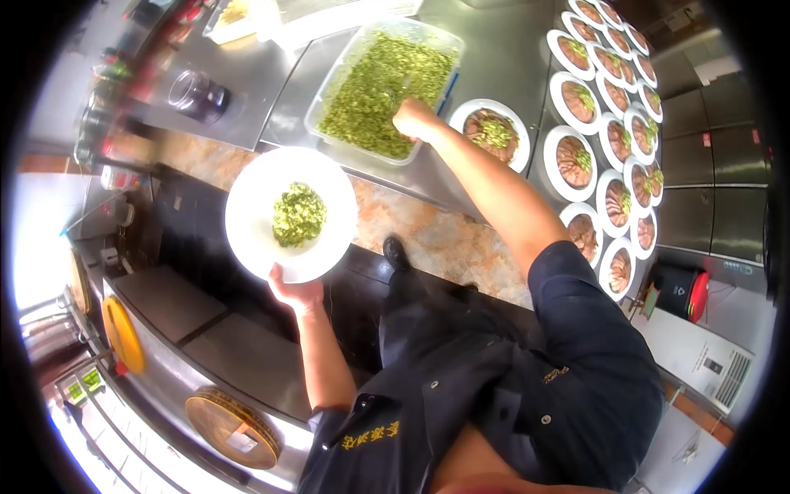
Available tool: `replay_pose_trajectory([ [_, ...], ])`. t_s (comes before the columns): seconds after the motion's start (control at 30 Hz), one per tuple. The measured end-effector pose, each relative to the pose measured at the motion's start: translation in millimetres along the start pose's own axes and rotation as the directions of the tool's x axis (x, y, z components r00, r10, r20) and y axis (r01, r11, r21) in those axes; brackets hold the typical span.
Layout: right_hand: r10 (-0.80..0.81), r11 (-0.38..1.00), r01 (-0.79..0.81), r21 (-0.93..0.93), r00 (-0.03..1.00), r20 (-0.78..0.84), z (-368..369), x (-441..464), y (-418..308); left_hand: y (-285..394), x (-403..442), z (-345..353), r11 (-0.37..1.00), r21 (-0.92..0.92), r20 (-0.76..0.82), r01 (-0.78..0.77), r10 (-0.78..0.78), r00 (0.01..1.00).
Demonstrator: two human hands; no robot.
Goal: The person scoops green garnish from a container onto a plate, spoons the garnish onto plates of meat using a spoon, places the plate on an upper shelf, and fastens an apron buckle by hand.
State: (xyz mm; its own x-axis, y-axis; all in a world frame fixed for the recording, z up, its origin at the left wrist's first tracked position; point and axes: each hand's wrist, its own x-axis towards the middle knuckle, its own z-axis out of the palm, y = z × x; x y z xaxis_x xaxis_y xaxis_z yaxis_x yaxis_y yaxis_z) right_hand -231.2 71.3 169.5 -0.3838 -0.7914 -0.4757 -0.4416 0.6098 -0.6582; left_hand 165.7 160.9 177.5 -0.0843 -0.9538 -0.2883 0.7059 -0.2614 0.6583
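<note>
My left hand (296,291) grips the lower rim of a wide white bowl (337,183), thumb on the edge. A mound of chopped green topping (299,216) lies in the bowl's middle. My right hand (416,120) is closed over the right side of a clear plastic tub (397,157), which is largely filled with the same chopped green mix (370,90). From that fist a metal spoon (403,86) appears to reach into the mix, its end buried. Right of the tub, a white dish of sliced meat (518,126) carries a green heap on top.
Several white dishes of sliced meat (573,162) crowd the counter's right side, many topped with green. A dark jar (197,97) stands at the upper left. Below are a dark stove-like surface (169,305), a round wooden board (233,428) and a yellow round lid (122,333).
</note>
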Motion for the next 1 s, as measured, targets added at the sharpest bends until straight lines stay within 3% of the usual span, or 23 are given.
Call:
replay_pose_trajectory([
  [0.03, 0.061, 0.887, -0.124, 0.444, 0.986, 0.153, 19, 14, 9, 9, 9, -5, 0.999, 0.036, -0.005, -0.023, 0.023, 1.0],
  [0.07, 0.075, 0.681, -0.259, 0.684, 0.955, 0.287, 23, 6, 13, 18, 19, -9, 0.996, 0.072, -0.01, -0.045, 0.046, 0.999],
  [0.1, 0.083, 0.578, -0.361, 0.732, 0.918, 0.387, 19, 13, 21, 21, 34, -10, 0.997, 0.063, -0.006, -0.042, 0.043, 0.999],
  [0.17, 0.188, 0.573, -0.355, 0.739, 0.934, 0.302, 5, -12, 11, 27, 65, -7, 0.998, 0.069, -0.019, -0.005, 0.006, 1.0],
  [0.27, 0.141, 0.731, -0.218, 0.647, 0.975, 0.169, -18, -38, 10, 23, 112, 7, 0.997, 0.075, -0.022, 0.019, -0.017, 1.0],
  [0.4, 0.066, 0.816, -0.088, 0.571, 0.996, 0.059, -74, -92, -38, -6, 164, 45, 0.994, 0.08, 0.042, 0.079, -0.083, 0.996],
  [0.47, -0.063, 0.891, 0.074, 0.448, 0.997, -0.039, -89, -120, -63, -28, 174, 71, 0.991, 0.087, 0.089, 0.106, -0.114, 0.989],
  [0.5, -0.124, 0.935, 0.148, 0.321, 0.988, -0.094, -87, -131, -70, -42, 176, 83, 0.99, 0.072, 0.122, 0.122, -0.13, 0.984],
  [0.57, -0.371, 0.921, 0.331, -0.206, 0.906, -0.203, -62, -164, -92, -64, 172, 104, 0.986, 0.015, 0.145, 0.168, -0.168, 0.975],
  [0.6, -0.484, 0.803, 0.356, -0.477, 0.857, -0.176, -55, -176, -103, -72, 171, 114, 0.98, -0.035, 0.143, 0.198, -0.191, 0.971],
  [0.63, -0.689, 0.639, 0.449, -0.625, 0.695, -0.205, -42, -166, -88, -77, 172, 121, 0.957, -0.113, 0.167, 0.266, -0.246, 0.955],
  [0.67, -0.688, 0.638, 0.447, -0.627, 0.697, -0.203, -38, -157, -75, -82, 171, 126, 0.937, -0.159, 0.15, 0.311, -0.288, 0.946],
  [0.73, -0.659, 0.602, 0.225, -0.766, 0.682, -0.318, -32, -145, -71, -75, 165, 126, 0.945, -0.173, 0.166, 0.277, -0.25, 0.954],
  [0.77, -0.591, 0.65, 0.169, -0.741, 0.725, -0.353, -38, -136, -71, -74, 167, 118, 0.946, -0.168, 0.157, 0.278, -0.252, 0.955],
  [0.8, -0.602, 0.661, 0.166, -0.732, 0.7, -0.385, -42, -118, -62, -72, 170, 108, 0.951, -0.159, 0.148, 0.265, -0.243, 0.959],
  [0.9, -0.573, 0.625, 0.152, -0.766, 0.755, -0.318, -43, -65, -43, -54, 172, 78, 0.982, -0.035, 0.1, 0.186, -0.181, 0.978],
  [0.97, -0.389, 0.654, 0.126, -0.746, 0.902, -0.189, -17, -32, -26, -38, 172, 48, 0.987, 0.026, 0.078, 0.156, -0.157, 0.984],
  [1.0, -0.254, 0.742, 0.154, -0.652, 0.965, -0.062, -2, -21, -21, -28, 171, 34, 0.989, 0.024, 0.062, 0.145, -0.146, 0.987],
])
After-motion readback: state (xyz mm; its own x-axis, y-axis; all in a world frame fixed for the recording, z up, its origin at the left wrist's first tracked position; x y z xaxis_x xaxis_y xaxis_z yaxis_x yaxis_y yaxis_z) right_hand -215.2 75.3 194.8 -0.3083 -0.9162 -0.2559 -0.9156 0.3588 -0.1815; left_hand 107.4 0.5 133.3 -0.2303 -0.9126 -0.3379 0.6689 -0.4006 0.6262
